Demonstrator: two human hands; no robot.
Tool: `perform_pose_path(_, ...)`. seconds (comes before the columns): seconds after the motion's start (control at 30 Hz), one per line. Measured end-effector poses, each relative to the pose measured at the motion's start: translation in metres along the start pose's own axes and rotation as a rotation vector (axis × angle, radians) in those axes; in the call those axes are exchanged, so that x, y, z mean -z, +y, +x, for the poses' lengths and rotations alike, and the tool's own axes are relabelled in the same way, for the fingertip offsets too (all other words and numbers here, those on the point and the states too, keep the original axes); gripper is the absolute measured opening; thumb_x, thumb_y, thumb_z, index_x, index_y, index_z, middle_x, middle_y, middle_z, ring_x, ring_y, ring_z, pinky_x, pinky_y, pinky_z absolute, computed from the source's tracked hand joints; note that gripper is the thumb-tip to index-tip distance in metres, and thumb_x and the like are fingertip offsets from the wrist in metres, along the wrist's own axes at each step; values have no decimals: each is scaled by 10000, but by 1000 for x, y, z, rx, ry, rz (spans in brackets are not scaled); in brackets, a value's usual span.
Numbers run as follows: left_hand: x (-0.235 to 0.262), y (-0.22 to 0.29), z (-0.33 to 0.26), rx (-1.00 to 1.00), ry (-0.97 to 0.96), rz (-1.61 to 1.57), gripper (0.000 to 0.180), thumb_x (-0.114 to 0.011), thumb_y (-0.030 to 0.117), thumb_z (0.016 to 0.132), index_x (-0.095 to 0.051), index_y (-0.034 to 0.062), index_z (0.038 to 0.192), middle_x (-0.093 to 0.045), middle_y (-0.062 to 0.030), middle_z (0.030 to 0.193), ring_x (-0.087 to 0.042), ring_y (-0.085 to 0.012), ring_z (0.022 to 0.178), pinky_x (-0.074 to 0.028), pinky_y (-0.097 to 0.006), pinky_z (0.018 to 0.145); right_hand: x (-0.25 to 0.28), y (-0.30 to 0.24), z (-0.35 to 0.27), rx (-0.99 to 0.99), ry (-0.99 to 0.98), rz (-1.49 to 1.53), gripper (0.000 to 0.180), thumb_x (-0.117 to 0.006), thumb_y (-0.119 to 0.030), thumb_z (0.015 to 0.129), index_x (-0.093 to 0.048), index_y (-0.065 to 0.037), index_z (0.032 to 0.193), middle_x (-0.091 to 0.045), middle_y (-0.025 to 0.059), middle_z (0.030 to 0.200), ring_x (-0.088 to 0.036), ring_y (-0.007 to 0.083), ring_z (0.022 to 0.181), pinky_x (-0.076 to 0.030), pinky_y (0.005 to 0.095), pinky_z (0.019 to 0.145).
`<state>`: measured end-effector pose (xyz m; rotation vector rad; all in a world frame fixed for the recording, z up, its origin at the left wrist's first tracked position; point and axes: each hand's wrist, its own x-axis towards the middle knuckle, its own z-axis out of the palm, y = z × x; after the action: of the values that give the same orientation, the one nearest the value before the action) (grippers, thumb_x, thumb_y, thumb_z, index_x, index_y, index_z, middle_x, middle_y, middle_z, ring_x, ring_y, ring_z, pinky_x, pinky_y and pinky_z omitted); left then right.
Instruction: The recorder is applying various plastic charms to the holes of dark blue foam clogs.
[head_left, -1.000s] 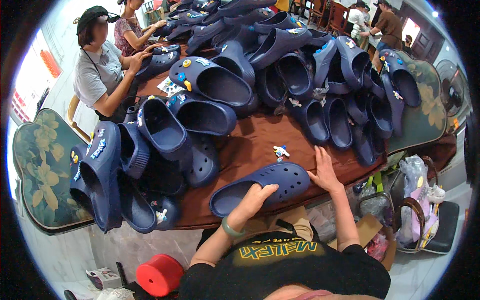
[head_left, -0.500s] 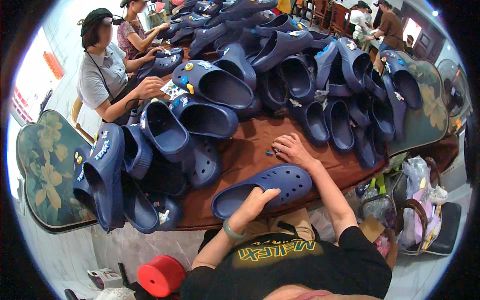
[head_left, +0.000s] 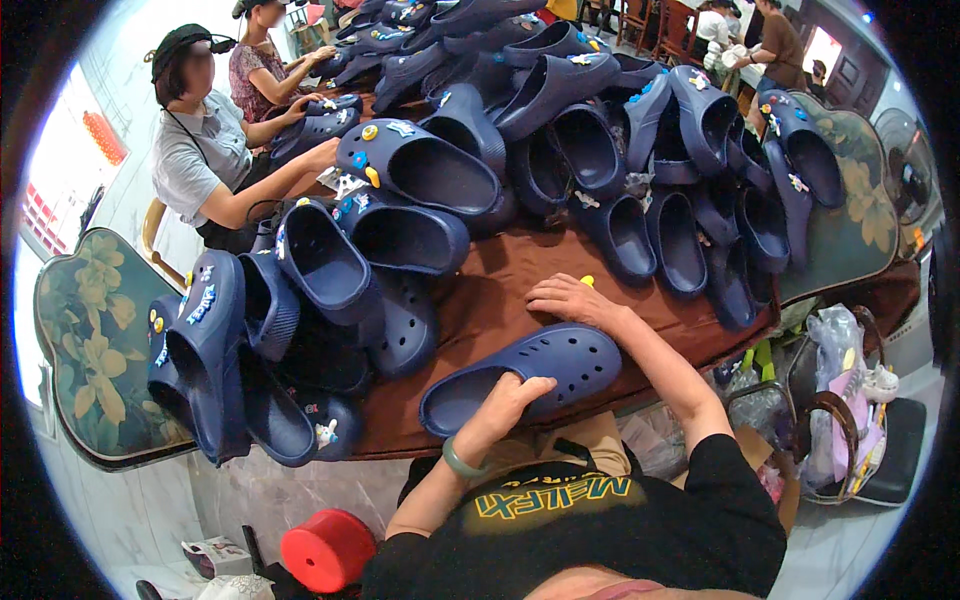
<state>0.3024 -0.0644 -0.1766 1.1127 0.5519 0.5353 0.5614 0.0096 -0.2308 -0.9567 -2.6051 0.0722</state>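
A navy blue perforated clog (head_left: 530, 370) lies on the brown table (head_left: 490, 290) near its front edge. My left hand (head_left: 508, 395) rests on the clog's heel end and holds it. My right hand (head_left: 565, 298) lies flat on the table just beyond the clog, its fingers covering a small yellow charm (head_left: 587, 281). Whether the fingers grip the charm is hidden.
Many navy clogs are heaped across the table, some with coloured charms (head_left: 372, 178). Stacked clogs (head_left: 215, 360) stand at the left. Two people (head_left: 205, 150) work at the far left side. A red stool (head_left: 325, 548) stands below; bags (head_left: 840, 380) hang at the right.
My right hand has moved left from the table's right side to the spot just beyond the clog. My left hand has stayed on the clog.
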Motion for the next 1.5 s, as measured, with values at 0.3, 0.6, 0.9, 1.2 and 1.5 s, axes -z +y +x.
perform_pose_path(0.3, -1, 5, 0, 36, 17, -18, 486, -587, 181, 848, -513, -31, 1279, -584, -78, 1207, -538, -183, 1090, -418, -321, 977, -3, -17, -11, -414, 422, -195, 403, -726, -205, 767, -604, -67, 1126, -573, 114, 1117, -541, 308, 1059, -434, 424, 893)
perform_pose_path(0.6, -5, 4, -13, 71, -19, -54, 550, -611, 153, 807, -492, -23, 1315, -553, -79, 1268, -497, -202, 1173, -365, -335, 1042, -13, -26, -48, -509, 430, -354, 271, -726, -163, 791, -630, -85, 1032, -608, 77, 984, -565, 262, 991, -421, 398, 867)
perform_pose_path(0.9, -2, -13, -18, -102, -63, 135, 617, -658, 119, 777, -456, -23, 1342, -525, -111, 1306, -479, -226, 1218, -355, -358, 1061, 30, -38, -37, -447, 634, -388, 87, -667, -96, 834, -665, -101, 920, -676, 44, 937, -601, 247, 844, -482, 371, 733)
perform_pose_path(1.2, -1, -11, -16, -4, -79, -8, 614, -656, 125, 774, -458, -27, 1335, -532, -119, 1282, -493, -219, 1194, -380, -351, 1042, 46, -88, -20, -858, 582, 893, 252, -590, -79, 952, -638, 19, 1180, -679, 38, 1058, -628, 92, 922, -526, 246, 811)
perform_pose_path(1.5, 1, -1, -1, -19, -34, -46, 560, -597, 111, 778, -475, -33, 1305, -553, -98, 1231, -504, -196, 1151, -390, -325, 1022, 39, -86, -23, -978, 515, 948, 227, -655, -68, 907, -661, 31, 1111, -680, 37, 1041, -627, 97, 913, -512, 241, 809)
